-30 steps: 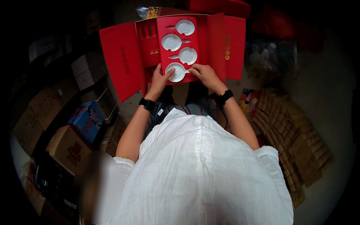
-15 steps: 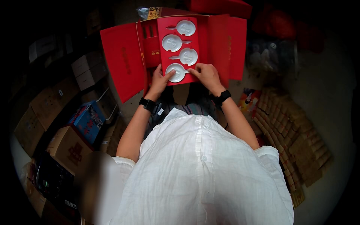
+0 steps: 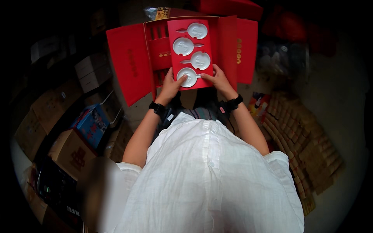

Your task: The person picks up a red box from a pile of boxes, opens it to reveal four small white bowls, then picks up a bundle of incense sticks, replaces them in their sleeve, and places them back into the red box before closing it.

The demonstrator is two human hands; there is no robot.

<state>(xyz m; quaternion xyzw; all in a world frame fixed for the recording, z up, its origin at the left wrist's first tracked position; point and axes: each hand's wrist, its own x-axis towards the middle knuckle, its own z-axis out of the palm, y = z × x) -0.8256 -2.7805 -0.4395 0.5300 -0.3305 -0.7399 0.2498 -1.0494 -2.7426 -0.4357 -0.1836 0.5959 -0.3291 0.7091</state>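
Observation:
A red insert panel is held between my two hands, with several round white dishes set in a column, their short handles pointing left and right by turns. My left hand grips the lower left edge, its thumb on the lowest white dish. At the lower right edge my right hand is closed on the panel, thumb at that dish's handle. The other fingers are hidden behind it. Beyond the panel stands an opened red gift box, its side flaps spread and dark slots showing inside at left.
Cardboard cartons and a blue printed box are stacked at left. Rows of brown paper packages lie at right. Another red box and clear plastic wrapping sit farther off.
The panel with its dishes has shifted slightly right and down, uncovering more slots of the box. My right hand has gone from pinching the lowest dish's handle to holding the panel's edge.

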